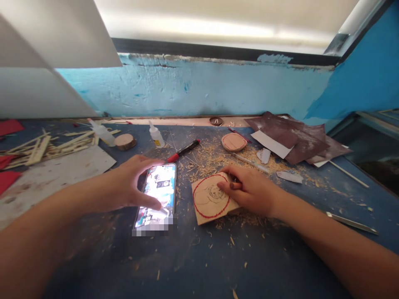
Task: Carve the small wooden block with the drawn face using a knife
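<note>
Beneath left hand (132, 178), phone (162, 185) lengthwise away

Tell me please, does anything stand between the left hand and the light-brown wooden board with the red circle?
Yes, a rectangular phone with a lit screen lies between them, partly under the left hand. The right hand touches the right side of the wooden board, outside that path.

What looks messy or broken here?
Curly wood shavings are scattered over the blue table, thickest near the round wood piece with the red ring. Behind it, the blue wall's paint looks chipped along the window's bottom edge.
</note>
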`<state>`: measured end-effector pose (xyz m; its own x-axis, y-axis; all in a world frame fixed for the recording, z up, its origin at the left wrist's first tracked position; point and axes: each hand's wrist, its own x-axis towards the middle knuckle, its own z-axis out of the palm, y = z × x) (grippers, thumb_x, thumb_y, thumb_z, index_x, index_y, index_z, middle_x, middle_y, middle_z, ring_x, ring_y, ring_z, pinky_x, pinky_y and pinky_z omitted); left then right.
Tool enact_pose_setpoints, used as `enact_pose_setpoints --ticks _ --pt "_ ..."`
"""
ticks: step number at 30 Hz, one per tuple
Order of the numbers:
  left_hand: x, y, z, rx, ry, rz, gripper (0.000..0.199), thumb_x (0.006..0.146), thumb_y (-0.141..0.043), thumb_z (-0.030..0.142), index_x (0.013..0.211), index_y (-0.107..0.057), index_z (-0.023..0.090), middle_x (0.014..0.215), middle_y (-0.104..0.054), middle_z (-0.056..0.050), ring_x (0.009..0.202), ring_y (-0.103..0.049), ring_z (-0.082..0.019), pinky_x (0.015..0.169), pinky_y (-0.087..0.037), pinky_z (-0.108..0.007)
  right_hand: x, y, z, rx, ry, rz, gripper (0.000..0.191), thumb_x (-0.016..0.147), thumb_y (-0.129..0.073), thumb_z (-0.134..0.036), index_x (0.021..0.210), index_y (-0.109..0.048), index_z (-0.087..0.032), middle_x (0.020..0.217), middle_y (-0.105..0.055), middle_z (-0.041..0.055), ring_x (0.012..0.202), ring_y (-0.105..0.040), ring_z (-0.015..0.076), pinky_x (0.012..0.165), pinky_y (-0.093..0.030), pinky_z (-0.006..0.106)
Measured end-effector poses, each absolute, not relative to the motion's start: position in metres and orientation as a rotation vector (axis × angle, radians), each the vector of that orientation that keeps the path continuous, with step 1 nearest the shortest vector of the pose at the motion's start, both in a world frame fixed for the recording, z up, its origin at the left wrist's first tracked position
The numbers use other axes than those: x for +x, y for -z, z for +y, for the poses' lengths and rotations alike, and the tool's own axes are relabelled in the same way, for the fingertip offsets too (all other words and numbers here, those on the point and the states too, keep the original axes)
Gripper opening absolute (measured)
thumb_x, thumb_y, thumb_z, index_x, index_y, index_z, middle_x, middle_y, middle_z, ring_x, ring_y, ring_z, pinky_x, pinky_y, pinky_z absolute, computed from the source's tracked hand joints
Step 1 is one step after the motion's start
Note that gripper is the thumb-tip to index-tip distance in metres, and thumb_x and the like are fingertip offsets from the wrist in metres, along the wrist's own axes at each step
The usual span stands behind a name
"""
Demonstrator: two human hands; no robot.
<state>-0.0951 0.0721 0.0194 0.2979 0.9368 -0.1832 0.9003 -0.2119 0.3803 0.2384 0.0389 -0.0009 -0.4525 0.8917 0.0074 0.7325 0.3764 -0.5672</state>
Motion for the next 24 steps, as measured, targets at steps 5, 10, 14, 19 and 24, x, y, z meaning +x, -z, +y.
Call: enact_pose_setpoints --ticks 5,10,14,19,24 --pt "-0.094 -0.021 0.073 2.109 -0.110 1.672 0.083 0.075 -0.081 0.060 0.148 -0.057 0.028 0.148 -0.060 -0.013 0.124 -0.063 -0.038 0.102 -0.049 -0.049 0.238 0.000 0.038 -1.429 -0.716 -2.331 0.025 0.101 -0.055 -0.045 0.092 -0.056 -0.021 0.076 -0.060 0.0006 0.067 -0.052 0.0167 0.062 -0.033 0.032" --pt "-0.097 -0.017 0.073 2.169 -0.135 1.661 0.087 0.072 -0.085 0.058 0.147 -0.056 0.024 0.144 -0.062 -0.012 0.120 -0.064 -0.036 0.097 -0.050 -0.042 0.238 -0.001 0.038 -1.436 -0.718 -2.334 0.025 0.101 -0.055 -0.045 0.093 -0.058 -0.021 0.077 -0.061 0.0010 0.067 -0.052 0.0169 0.062 -0.033 0.032" --pt "-0.089 -0.020 0.071 2.163 -0.137 1.691 0.081 0.077 -0.079 0.063 0.145 -0.059 0.022 0.138 -0.066 -0.011 0.112 -0.065 -0.033 0.092 -0.050 -0.038 0.239 0.000 0.038 -1.440 -0.721 -2.328 0.026 0.101 -0.056 -0.045 0.101 -0.063 -0.020 0.076 -0.061 0.0007 0.068 -0.055 0.0175 0.063 -0.034 0.032" --pt "-0.063 -0.036 0.065 2.160 -0.202 1.879 0.067 0.095 -0.057 0.066 0.131 -0.066 0.010 0.120 -0.072 -0.013 0.094 -0.066 -0.026 0.082 -0.049 -0.035 0.239 -0.001 0.037 -1.435 -0.705 -2.329 0.026 0.101 -0.057 -0.044 0.104 -0.066 -0.020 0.074 -0.062 -0.0002 0.068 -0.056 0.0171 0.062 -0.035 0.031" --pt "-0.033 -0.038 0.046 2.134 -0.426 1.796 0.065 0.092 -0.061 0.068 0.129 -0.067 0.015 0.127 -0.070 -0.012 0.105 -0.067 -0.030 0.093 -0.052 -0.045 0.237 -0.002 0.036 -1.399 -0.654 -2.318 0.026 0.103 -0.055 -0.042 0.108 -0.067 -0.019 0.082 -0.067 0.0031 0.075 -0.060 0.0191 0.066 -0.038 0.032"
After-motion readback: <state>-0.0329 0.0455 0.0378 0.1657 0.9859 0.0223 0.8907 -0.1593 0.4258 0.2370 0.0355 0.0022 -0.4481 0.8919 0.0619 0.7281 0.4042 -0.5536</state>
